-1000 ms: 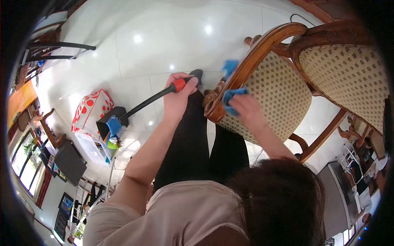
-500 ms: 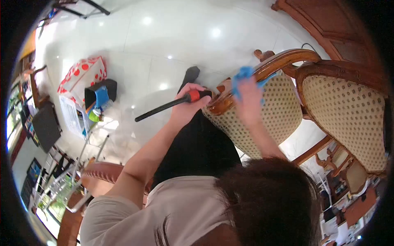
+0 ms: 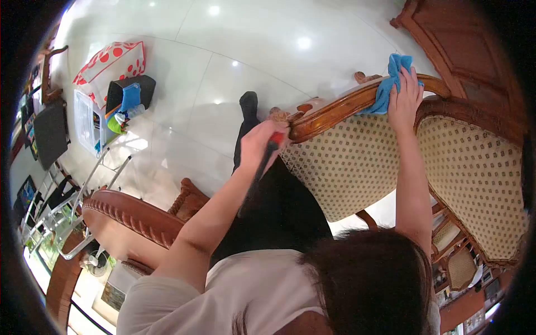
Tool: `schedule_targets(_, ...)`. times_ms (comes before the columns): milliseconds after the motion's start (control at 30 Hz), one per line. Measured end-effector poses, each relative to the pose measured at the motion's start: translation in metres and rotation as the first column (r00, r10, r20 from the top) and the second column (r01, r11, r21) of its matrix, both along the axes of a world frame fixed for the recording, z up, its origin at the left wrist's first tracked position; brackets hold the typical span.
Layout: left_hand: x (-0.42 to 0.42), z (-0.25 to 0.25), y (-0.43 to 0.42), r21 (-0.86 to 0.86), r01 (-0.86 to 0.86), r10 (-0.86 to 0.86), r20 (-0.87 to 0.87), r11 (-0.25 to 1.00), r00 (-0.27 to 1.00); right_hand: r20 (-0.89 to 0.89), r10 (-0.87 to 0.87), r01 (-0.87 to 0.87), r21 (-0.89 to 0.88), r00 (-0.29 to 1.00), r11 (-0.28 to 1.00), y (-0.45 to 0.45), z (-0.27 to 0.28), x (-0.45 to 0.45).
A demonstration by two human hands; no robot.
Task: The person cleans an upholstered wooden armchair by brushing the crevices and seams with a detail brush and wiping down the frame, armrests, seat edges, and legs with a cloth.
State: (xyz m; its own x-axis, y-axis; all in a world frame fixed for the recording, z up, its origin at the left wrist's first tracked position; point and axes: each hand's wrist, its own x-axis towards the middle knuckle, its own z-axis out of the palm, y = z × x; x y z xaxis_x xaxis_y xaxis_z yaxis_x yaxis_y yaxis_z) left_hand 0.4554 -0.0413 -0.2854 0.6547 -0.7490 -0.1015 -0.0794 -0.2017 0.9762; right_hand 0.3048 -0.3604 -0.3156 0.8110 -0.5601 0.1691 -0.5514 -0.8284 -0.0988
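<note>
My left hand (image 3: 259, 144) is closed around a black-handled brush (image 3: 263, 166) with a red band. The handle slants down toward me, blurred, and the brush's tip is hidden at the carved front end of the chair's wooden rail. My right hand (image 3: 406, 103) presses a blue cloth (image 3: 384, 94) onto the far part of that curved, glossy wooden rail (image 3: 329, 116), fingers bent over it. Below the rail lies the chair's cream patterned seat (image 3: 357, 162), and the patterned backrest (image 3: 474, 167) rises to the right.
A red-dotted white bag (image 3: 125, 61), a black bin (image 3: 146, 89) with a blue cloth on it and a clear plastic box (image 3: 86, 120) stand on the tiled floor at left. A wooden chair (image 3: 134, 215) is beside my left arm. A wooden cabinet (image 3: 469, 56) stands at upper right.
My right hand has moved right and farther along the rail with the cloth. The brush in my left hand has swung from pointing left to pointing down toward me. My view has shifted slightly.
</note>
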Motion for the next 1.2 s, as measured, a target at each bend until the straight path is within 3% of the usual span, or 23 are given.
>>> schedule_targets(100,-0.005,-0.005,-0.010,0.111,-0.016,0.012,0.037,0.994,0.999,0.043,0.001,-0.002,0.023,0.999,1.000,0.003,-0.001,-0.001)
schedule_targets(133,0.005,-0.003,-0.026,0.040,0.073,-0.066,-0.167,0.996,0.984,0.029,-0.005,0.005,0.031,1.000,1.000,0.002,-0.001,-0.001)
schedule_targets(167,0.006,0.003,-0.042,0.055,0.184,-0.191,0.210,0.981,0.959,0.014,-0.013,0.012,0.038,1.000,0.999,0.001,-0.001,-0.001)
schedule_targets(233,0.001,0.011,-0.050,0.107,0.161,-0.187,0.320,0.981,0.929,-0.003,-0.003,0.003,0.033,1.000,0.999,0.000,-0.001,0.000)
schedule_targets(333,0.002,-0.007,0.002,0.100,0.139,-0.158,0.214,0.985,0.964,-0.014,0.042,-0.041,0.040,0.999,0.998,0.021,-0.002,0.003)
schedule_targets(367,0.007,-0.010,0.015,0.143,0.126,-0.166,0.320,0.982,0.933,-0.008,0.095,-0.094,0.056,0.995,0.994,0.039,0.002,0.007)
schedule_targets(433,0.006,-0.009,0.028,0.210,-0.012,-0.040,0.239,0.978,0.970,-0.169,0.245,-0.184,0.313,0.955,0.932,0.109,0.038,0.037)
schedule_targets(500,0.005,-0.019,0.037,0.220,-0.107,0.051,0.246,0.970,0.968,-0.181,0.453,-0.365,0.371,0.873,0.854,0.166,0.040,0.050)
schedule_targets(600,0.002,-0.023,0.052,0.273,-0.257,0.233,0.115,0.927,0.966,-0.122,0.519,-0.444,0.379,0.846,0.812,0.202,0.036,0.090)
schedule_targets(633,0.003,-0.023,0.055,0.312,-0.290,0.268,0.112,0.905,0.957,-0.420,0.512,-0.295,0.481,0.750,0.826,0.206,0.035,0.112)
schedule_targets(667,0.006,-0.020,0.056,0.335,-0.309,0.297,0.090,0.890,0.951,-0.668,0.490,-0.124,0.517,0.560,0.847,0.208,0.033,0.129)
schedule_targets(700,0.009,-0.016,0.057,0.354,-0.329,0.326,0.070,0.876,0.943,-0.671,0.494,-0.138,0.511,0.553,0.848,0.209,0.028,0.138)
schedule_targets(767,0.018,-0.015,0.061,0.277,-0.371,0.356,0.104,0.886,0.929,-0.782,0.504,0.000,0.542,0.367,0.841,0.210,0.015,0.156)
schedule_targets(800,0.021,-0.014,0.067,0.220,-0.395,0.374,0.131,0.892,0.918,-0.784,0.505,-0.020,0.535,0.360,0.845,0.209,0.016,0.149)
schedule_targets(867,0.028,-0.007,0.084,0.231,-0.449,0.442,0.087,0.863,0.893,-0.413,0.699,-0.448,0.554,0.584,0.701,0.190,0.030,0.105)
schedule_targets(933,0.033,-0.009,0.104,0.216,-0.523,0.529,0.035,0.825,0.848,0.057,0.853,-0.762,0.483,0.518,0.430,0.134,0.052,0.077)
schedule_targets(1000,0.039,-0.002,0.121,0.297,-0.581,0.616,-0.032,0.758,0.787,-0.053,0.748,-0.623,0.516,0.662,0.588,0.080,0.072,0.067)
schedule_targets(1033,0.042,0.000,0.129,0.307,-0.624,0.660,-0.015,0.718,0.751,-0.228,0.653,-0.500,0.480,0.722,0.721,0.057,0.074,0.066)
schedule_targets(1067,0.042,-0.011,0.140,0.229,-0.668,0.680,0.035,0.708,0.733,-0.231,0.716,-0.629,0.353,0.659,0.693,0.026,0.056,0.052)
schedule_targets(1100,0.044,-0.010,0.145,0.252,-0.700,0.723,0.002,0.668,0.691,-0.236,0.728,-0.638,0.360,0.644,0.681,0.037,0.056,0.059)
schedule_targets(1167,0.048,-0.010,0.151,0.192,-0.727,0.738,0.016,0.660,0.675,-0.323,0.840,-0.704,0.459,0.437,0.543,0.084,0.059,0.085)
schedule_targets(1200,0.046,-0.010,0.153,0.194,-0.735,0.749,0.008,0.649,0.663,-0.281,0.863,-0.722,0.472,0.421,0.506,0.113,0.053,0.092)
